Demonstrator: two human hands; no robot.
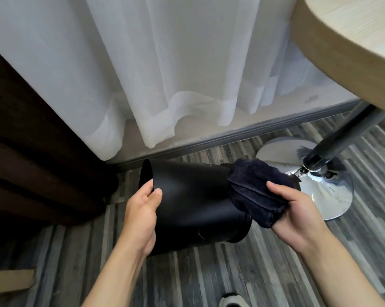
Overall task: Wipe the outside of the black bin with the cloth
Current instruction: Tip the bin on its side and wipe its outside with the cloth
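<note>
Black bin is tipped on its side, held off the wood-pattern floor, open mouth facing left toward the dark curtain. My left hand clamps the rim, thumb on the outside wall, fingers hidden w/in the mouth. My right hand grips the bunched dark cloth, pressing it vs the bin's base end, near the chrome desk base. Both forearms reach fwd, 2 hands well apart.
</note>
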